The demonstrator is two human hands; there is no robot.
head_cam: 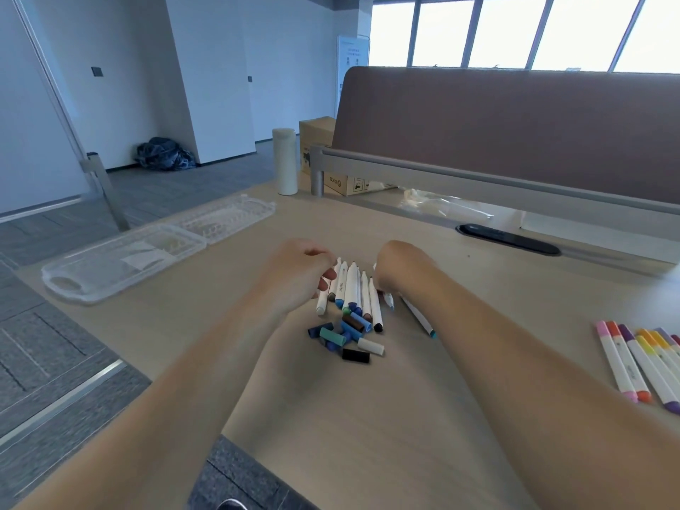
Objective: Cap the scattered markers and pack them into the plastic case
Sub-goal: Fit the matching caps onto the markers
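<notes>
The left hand point(298, 274) curls its fingers round the outermost of the bunched markers point(353, 288), the right hand point(393, 266) beside them with its grip hidden, loose caps point(346, 336) just nearer, on a pale wood table point(368, 417) with the open plastic case point(147, 248) well left, a brown partition point(515, 130) and windows point(515, 31) beyond.

Six uncapped markers point(352, 285) lie bundled at the middle of the desk point(368, 417), with a seventh marker point(417, 316) apart at 4 o'clock. At 6 o'clock of the bundle are about nine loose caps point(333, 334), overlapping too much to be sure. At 3 o'clock there are at least seven capped markers point(622, 366), cut by the edge. One clear case point(121, 259) lies at 10 o'clock. At 12 o'clock stand one white bottle point(284, 161) and two cardboard boxes point(316, 134).
</notes>
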